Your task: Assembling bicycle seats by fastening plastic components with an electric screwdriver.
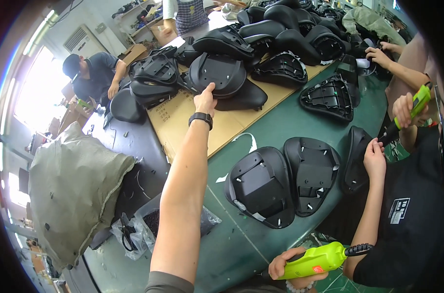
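Note:
My left hand [206,101] reaches out across the table and pinches the near rim of a black seat [217,73], which lies underside up with studs showing. The thumb is on top; the other fingers are partly hidden. At the lower edge, my right hand [286,263] is wrapped round a lime-green electric screwdriver [314,261] with a coiled black cord; its tip is hard to make out. Two more black seats, one with grey patches along its rim [261,188] and one beside it [312,176], lie underside up between my hands.
Black seats [280,22] are heaped at the back, partly on a cardboard sheet [183,117]. A co-worker's hand [403,110] at right holds another green screwdriver over a seat [356,158]. A grey-green sack [78,190] and plastic bags [134,237] sit at left on the green table [222,254].

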Motion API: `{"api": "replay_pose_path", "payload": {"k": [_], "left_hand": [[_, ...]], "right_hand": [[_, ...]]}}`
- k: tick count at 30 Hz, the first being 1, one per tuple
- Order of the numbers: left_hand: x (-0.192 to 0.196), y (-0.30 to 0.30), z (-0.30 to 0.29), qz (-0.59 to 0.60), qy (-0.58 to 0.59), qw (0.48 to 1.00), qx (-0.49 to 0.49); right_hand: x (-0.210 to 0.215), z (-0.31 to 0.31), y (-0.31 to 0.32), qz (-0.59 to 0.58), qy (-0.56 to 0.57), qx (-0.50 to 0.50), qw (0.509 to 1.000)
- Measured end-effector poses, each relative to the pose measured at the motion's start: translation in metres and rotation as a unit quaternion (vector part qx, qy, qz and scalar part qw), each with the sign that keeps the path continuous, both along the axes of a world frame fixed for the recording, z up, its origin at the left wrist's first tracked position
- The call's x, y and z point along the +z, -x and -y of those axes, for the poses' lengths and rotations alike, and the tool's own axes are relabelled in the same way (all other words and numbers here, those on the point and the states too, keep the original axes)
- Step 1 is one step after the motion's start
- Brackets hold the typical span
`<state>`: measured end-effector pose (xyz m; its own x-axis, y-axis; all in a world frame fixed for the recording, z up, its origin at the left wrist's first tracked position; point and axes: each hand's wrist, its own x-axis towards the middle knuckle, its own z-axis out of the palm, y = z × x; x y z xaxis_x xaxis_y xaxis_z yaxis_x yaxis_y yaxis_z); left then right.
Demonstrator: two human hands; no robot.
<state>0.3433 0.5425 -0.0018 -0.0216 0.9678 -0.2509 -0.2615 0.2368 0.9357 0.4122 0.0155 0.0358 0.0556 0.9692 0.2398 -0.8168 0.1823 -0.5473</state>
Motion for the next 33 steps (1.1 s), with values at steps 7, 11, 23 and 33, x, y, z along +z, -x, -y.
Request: {"api": "replay_pose_path", "payload": {"k": [7, 11, 23, 33], "left_hand": [[0.039, 0.135, 0.134, 0.059, -0.056, 0.997, 0.015], [0.040, 0.274, 0.238, 0.130, -0.005, 0.984, -0.123], [-0.007, 0.230, 0.344, -0.311, -0.030, 0.545, -0.778], [0.020, 0.328, 0.345, -0.367, -0.124, 0.879, -0.277]], "right_hand": [[-0.015, 0.014, 0.028, -0.054, 0.016, -0.025, 0.998], [-0.003, 0.015, 0.036, -0.080, -0.044, 0.015, 0.996], [0.052, 0.007, 0.105, -0.009, -0.146, 0.175, 0.974], [0.057, -0.018, 0.121, 0.192, -0.203, 0.002, 0.960]]}}
